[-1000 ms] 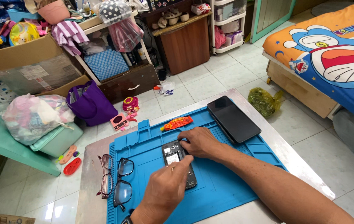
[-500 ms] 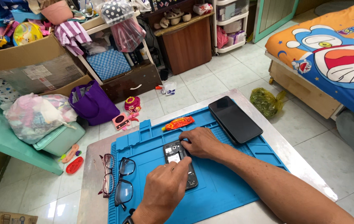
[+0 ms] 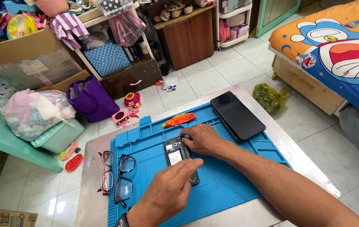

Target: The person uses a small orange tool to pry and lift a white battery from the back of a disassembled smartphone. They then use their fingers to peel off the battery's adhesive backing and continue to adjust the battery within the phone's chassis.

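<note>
A small black phone (image 3: 175,154) lies back-open on the blue work mat (image 3: 230,185), its inner label showing. My left hand (image 3: 171,191) rests on the phone's lower half, index finger stretched across it. My right hand (image 3: 204,139) touches the phone's upper right corner with its fingertips. Neither hand lifts the phone off the mat. A larger black phone (image 3: 237,115) lies screen-up at the mat's far right corner. An orange tube-like packet (image 3: 180,119) sits at the mat's far edge.
Two pairs of glasses (image 3: 116,176) lie at the mat's left edge on the metal table (image 3: 310,168). The floor around holds a purple bag (image 3: 90,98), a plastic bag of clothes (image 3: 32,112), cardboard boxes, a green bag (image 3: 268,97) and a bed (image 3: 339,54) at right.
The hands have barely moved; my right fingers stay at the phone's top corner and my left hand stays on its lower part. The camera has shifted slightly.
</note>
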